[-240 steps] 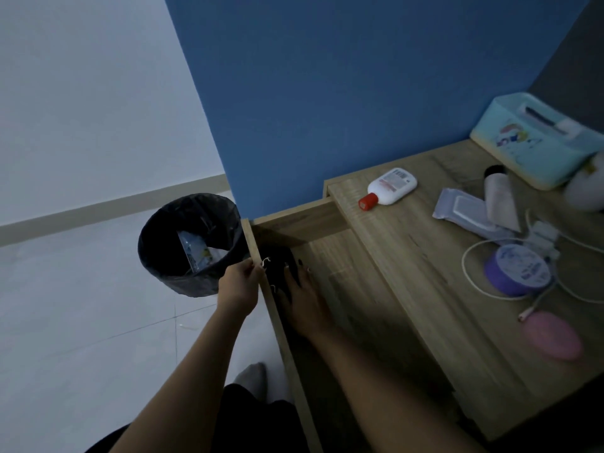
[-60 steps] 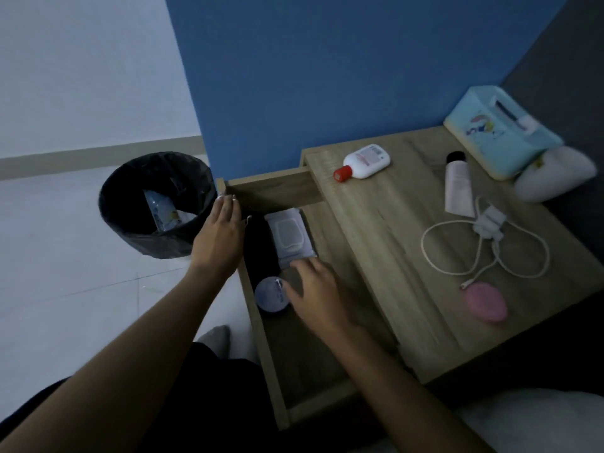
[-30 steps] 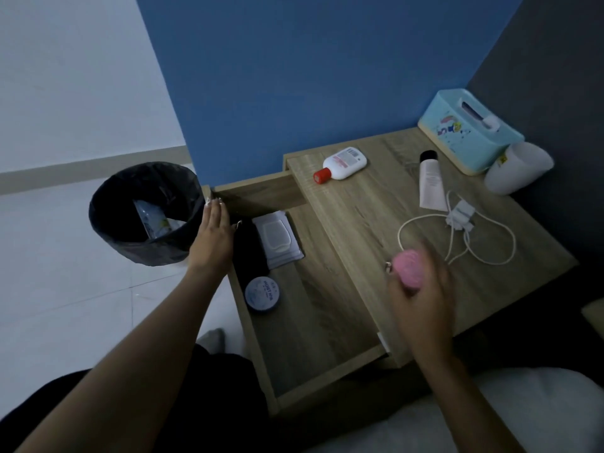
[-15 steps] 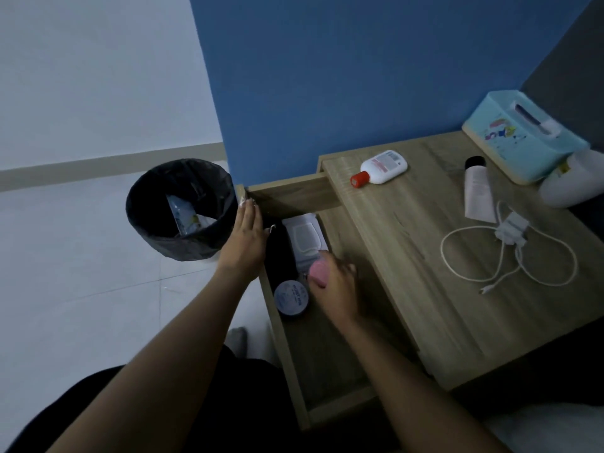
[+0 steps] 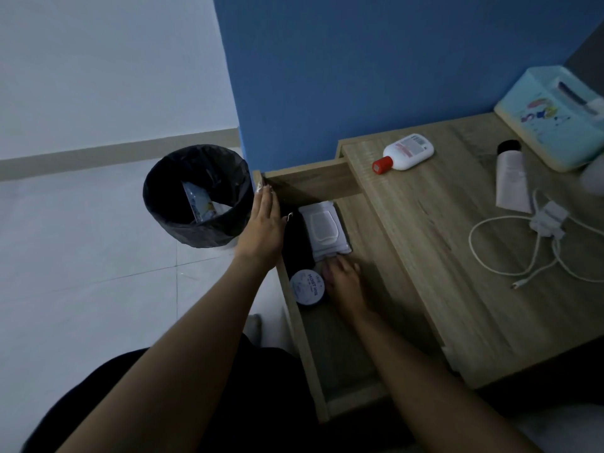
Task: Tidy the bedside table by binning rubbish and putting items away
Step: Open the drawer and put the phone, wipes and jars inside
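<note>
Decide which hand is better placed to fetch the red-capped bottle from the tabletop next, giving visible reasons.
Right. The right hand is in the drawer beside the tabletop, nearer the red-capped bottle; the left hand rests on the drawer's outer wall.

The right hand (image 5: 343,282) is covering whatever is lying under it in the drawer (image 5: 340,361), its grip not showing. The turquoise box (image 5: 555,125) is running off the right edge; the white blur (image 5: 593,178) just near of it is defying naming.

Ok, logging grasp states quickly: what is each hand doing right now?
Left hand: open, flat on the drawer side.
Right hand: curled round the pink case inside the drawer.
</note>
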